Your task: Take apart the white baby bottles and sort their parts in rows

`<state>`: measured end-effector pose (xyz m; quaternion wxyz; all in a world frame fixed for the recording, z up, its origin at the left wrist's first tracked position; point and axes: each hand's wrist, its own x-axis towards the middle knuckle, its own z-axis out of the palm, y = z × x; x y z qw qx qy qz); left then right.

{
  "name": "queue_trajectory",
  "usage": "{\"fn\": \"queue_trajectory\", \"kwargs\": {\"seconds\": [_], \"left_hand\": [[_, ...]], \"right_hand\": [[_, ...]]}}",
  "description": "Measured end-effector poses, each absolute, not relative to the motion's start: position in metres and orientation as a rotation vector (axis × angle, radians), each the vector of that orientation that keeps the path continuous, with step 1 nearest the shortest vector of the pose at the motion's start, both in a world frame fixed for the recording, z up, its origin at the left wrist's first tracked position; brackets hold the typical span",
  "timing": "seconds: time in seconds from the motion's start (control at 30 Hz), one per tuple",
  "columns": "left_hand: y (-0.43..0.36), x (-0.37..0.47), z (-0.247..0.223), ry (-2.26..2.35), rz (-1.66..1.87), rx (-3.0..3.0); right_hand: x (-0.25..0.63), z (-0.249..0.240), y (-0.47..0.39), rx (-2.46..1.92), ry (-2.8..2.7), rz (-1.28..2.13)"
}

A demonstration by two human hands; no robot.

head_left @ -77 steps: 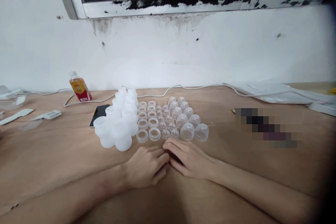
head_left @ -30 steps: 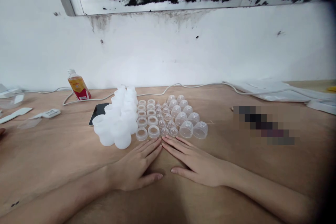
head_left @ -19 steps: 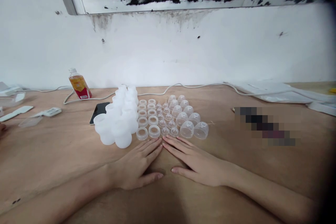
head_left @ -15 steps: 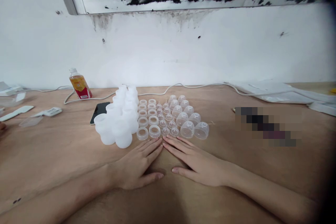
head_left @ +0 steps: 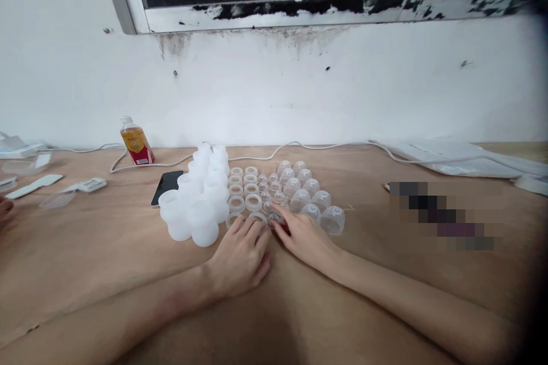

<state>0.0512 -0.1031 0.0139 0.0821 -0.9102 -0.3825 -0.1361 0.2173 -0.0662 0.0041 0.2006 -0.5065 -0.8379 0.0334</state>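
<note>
Left hand (head_left: 242,254) at near rings (head_left: 258,215), fingers bunched, can't tell grip; right hand (head_left: 311,244) at near teats (head_left: 268,207), thumb and index apart, pinch unclear; white containers (head_left: 204,222) left; clear domes (head_left: 333,220) right.

Site noted from the head view: an indoor workspace, most likely a small workshop or hand-assembly room; I could not confirm which. Evidence: a broad wooden worktop (head_left: 85,234) stood against a white wall (head_left: 235,91) marked by dark stains (head_left: 173,44) and small holes. The window frame (head_left: 299,16) above showed patchy black and white surfaces. I recorded repeated parts in rows: white containers (head_left: 205,199), translucent rings (head_left: 253,209), small clear pieces (head_left: 274,186) and clear domes (head_left: 332,220). A drink bottle (head_left: 137,146), a phone (head_left: 166,186), a pale cable (head_left: 252,158) and plastic packaging (head_left: 454,159) shared the surface.
</note>
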Motion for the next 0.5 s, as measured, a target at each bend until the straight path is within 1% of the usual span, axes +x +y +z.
{"fn": "queue_trajectory", "kwargs": {"seconds": [0.1, 0.2, 0.37, 0.5], "left_hand": [[-0.1050, 0.0486, 0.0121, -1.120, -0.457, -2.701], [-0.1068, 0.0479, 0.0100, -1.199, -0.507, -2.599], [-0.1050, 0.0508, 0.0091, -1.224, -0.381, -2.669], [-0.1042, 0.0482, 0.0088, -1.306, -0.400, -2.744]], "right_hand": [[0.2172, 0.0013, -0.0652, -1.366, -2.322, 0.098], [0.2186, 0.0014, -0.0679, -1.283, -2.269, 0.165], [0.2189, 0.0029, -0.0696, -1.160, -2.193, 0.204], [0.2181, 0.0030, -0.0695, -1.144, -2.224, 0.205]]}}
